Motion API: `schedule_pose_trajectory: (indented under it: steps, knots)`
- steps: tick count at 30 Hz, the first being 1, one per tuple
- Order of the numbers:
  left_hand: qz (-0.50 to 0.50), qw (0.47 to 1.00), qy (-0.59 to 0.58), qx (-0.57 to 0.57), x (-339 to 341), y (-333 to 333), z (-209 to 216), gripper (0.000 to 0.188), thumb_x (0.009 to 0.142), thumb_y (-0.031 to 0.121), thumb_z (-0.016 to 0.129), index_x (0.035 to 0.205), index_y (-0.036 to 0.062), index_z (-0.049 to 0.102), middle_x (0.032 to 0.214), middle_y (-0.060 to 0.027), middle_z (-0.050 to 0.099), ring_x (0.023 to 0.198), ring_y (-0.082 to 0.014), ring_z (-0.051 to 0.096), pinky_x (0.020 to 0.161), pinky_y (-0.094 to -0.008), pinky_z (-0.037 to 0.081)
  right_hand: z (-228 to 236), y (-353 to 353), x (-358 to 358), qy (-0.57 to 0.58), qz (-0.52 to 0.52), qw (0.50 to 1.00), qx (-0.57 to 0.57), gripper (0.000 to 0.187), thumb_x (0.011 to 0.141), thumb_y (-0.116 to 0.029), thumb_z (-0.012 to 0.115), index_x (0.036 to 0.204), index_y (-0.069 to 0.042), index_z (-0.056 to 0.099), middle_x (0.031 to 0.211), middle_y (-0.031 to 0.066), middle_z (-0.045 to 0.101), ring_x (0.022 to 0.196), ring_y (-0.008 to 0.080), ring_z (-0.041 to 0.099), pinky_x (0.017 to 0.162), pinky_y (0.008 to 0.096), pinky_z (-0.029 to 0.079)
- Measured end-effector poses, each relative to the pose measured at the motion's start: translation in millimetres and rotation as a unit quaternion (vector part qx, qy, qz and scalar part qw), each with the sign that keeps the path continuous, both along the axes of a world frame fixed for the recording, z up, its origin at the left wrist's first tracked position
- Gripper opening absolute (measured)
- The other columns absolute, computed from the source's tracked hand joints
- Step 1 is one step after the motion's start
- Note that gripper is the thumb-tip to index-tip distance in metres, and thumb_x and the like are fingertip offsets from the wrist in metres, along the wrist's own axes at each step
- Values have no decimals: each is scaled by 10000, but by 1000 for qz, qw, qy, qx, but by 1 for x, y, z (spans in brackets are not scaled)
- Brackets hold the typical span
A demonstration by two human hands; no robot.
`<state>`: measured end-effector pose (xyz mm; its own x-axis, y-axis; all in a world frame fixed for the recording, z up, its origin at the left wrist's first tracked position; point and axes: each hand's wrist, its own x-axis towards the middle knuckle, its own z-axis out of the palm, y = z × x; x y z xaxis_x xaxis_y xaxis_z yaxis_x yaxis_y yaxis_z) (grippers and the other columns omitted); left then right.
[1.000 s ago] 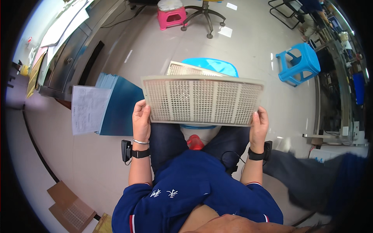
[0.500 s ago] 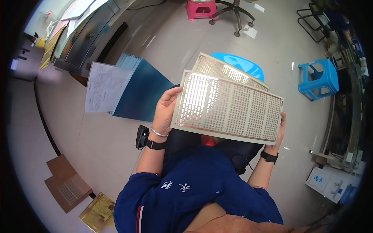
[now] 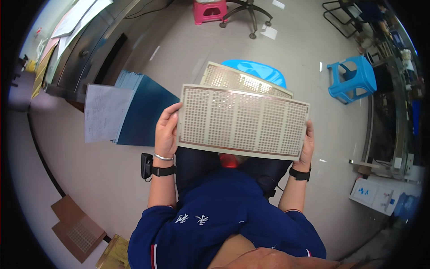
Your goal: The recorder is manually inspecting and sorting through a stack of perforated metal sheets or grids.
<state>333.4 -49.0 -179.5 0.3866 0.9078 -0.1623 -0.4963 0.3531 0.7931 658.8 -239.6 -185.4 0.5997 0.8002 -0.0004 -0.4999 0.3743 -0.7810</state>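
A pale circuit board panel (image 3: 244, 123), covered in rows of small coppery squares, is held up in front of me above my lap. My left hand (image 3: 166, 130) grips its left edge, fingers closed on the rim. My right hand (image 3: 307, 145) clasps the right edge, and some of its fingers are hidden behind the panel. Just beyond lies a second, similar panel (image 3: 248, 80), partly covered by the held one. It appears to rest on a bright blue stool seat (image 3: 265, 71).
Left of me stands a stack of dark teal sheets (image 3: 145, 114) beside a written white paper (image 3: 105, 112). A dark drawer cabinet (image 3: 85, 58) is at far left. Blue stool (image 3: 353, 80) at right, pink stool (image 3: 210, 12) and wheeled chair base (image 3: 251, 11) ahead. Brown cardboard (image 3: 79, 228) lies lower left.
The held panel has turned to sit more level, and its bright glare has faded from the left part. Both hands keep their hold. The surroundings have shifted mostly leftward in view.
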Motion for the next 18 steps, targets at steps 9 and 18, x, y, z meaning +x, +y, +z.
schedule_pose_trajectory:
  steps: [9,18]
  knots:
    - [35,999,32,-10,-6,-1,-11,245,925,74,449,1148,-9,509,971,-87,623,817,-83,607,698,-185,512,13,0,-9,-17,29,999,-21,274,904,-30,475,1172,-38,534,1116,113,590,1002,165,577,874,288,472]
    - [18,1000,15,6,-23,5,-15,272,923,66,446,1183,-9,479,1012,-108,611,867,-115,611,732,-208,515,41,19,-18,13,68,997,-39,377,917,-130,484,1259,19,429,1152,140,561,1034,169,557,898,291,449]
